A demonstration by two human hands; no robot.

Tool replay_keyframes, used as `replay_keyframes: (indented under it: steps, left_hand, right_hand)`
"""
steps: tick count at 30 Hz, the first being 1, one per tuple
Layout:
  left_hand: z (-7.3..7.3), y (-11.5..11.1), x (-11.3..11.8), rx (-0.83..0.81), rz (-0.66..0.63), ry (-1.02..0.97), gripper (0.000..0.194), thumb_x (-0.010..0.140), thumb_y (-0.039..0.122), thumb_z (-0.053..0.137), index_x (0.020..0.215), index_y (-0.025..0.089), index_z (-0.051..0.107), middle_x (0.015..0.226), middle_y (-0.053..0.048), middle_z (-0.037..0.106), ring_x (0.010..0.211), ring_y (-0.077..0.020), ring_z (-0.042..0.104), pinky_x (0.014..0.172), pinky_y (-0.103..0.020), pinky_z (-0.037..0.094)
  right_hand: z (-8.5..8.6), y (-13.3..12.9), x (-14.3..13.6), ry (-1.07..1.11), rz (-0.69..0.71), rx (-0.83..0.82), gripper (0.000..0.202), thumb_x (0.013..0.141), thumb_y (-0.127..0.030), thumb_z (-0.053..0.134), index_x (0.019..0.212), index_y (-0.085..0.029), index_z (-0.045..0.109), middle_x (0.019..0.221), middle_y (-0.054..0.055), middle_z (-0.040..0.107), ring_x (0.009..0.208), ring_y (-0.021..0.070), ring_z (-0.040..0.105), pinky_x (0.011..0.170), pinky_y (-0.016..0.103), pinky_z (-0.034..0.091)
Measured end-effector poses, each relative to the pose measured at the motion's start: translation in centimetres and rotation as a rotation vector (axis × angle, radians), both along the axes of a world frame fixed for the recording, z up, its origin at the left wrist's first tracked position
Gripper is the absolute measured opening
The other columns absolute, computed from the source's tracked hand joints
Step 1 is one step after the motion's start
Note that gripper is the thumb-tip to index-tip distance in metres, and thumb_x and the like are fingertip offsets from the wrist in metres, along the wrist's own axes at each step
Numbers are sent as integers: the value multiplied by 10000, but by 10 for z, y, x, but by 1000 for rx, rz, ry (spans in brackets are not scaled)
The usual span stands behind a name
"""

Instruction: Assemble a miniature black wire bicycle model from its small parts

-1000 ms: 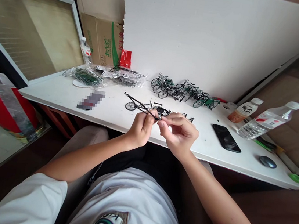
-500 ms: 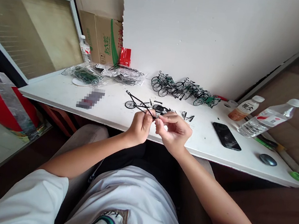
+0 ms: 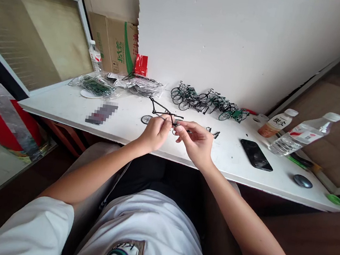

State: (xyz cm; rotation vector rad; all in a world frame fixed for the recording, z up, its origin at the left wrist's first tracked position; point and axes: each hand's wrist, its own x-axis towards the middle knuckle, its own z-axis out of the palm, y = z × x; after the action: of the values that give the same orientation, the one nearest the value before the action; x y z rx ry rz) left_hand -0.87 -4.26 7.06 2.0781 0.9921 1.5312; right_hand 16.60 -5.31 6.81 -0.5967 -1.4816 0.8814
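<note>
A thin black miniature bicycle frame (image 3: 154, 107) is pinched between the thumb and fingers of my left hand (image 3: 155, 133), just above the front of the desk. My right hand (image 3: 196, 141) meets it from the right, thumb and index finger closed at the near end of the frame. Whatever tiny part sits between those fingertips is too small and covered to make out. Behind my left hand lies a small spoked wheel (image 3: 146, 119). Loose black and silver pieces (image 3: 213, 132) lie on the desk beyond my right hand, others partly hidden by the hands.
Several assembled miniature bicycles (image 3: 208, 101) stand along the wall. Plastic bags of parts (image 3: 95, 86) lie at the back left, before a cardboard box (image 3: 114, 46). On the right are a phone (image 3: 256, 155), a mouse (image 3: 303, 181), a tea bottle (image 3: 278, 123) and a water bottle (image 3: 306, 135).
The bicycle frame has turned in my hands, so its far end points more upward and a long bar now shows above my fingers. Both hands have shifted slightly left and away from me.
</note>
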Motion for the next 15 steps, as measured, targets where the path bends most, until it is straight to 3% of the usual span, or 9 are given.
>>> replay_keyframes:
  steps: [4, 9, 12, 15]
  left_hand:
    - [4, -3, -5, 142, 4, -22, 359, 1104, 540, 440, 973, 219, 535, 751, 5, 592, 613, -145, 517, 613, -293, 394]
    - [7, -7, -8, 211, -82, -55, 359, 1099, 547, 472, 1043, 207, 572, 834, -10, 637, 616, -127, 526, 604, -283, 393]
    - [9, -5, -8, 152, -107, -55, 357, 1073, 535, 513, 1039, 193, 611, 864, -26, 656, 648, -131, 547, 620, -281, 411]
    - [6, 1, -9, -37, -156, -103, 303, 1021, 448, 543, 971, 175, 663, 769, -1, 608, 600, -121, 500, 589, -273, 392]
  right_hand:
    - [4, -6, -2, 47, 76, -56, 321, 809, -459, 956, 983, -215, 841, 885, 56, 810, 799, 204, 783, 539, 285, 669]
    - [10, -14, -5, 114, 120, -55, 326, 734, -404, 1014, 935, -219, 835, 831, 40, 793, 752, 184, 753, 498, 257, 642]
    - [7, -10, -3, 101, 87, -15, 298, 739, -398, 1012, 896, -218, 834, 864, 42, 785, 756, 172, 735, 513, 258, 650]
    - [-1, -1, -2, 94, 89, 18, 267, 774, -395, 991, 881, -217, 823, 872, 41, 766, 746, 157, 709, 513, 253, 644]
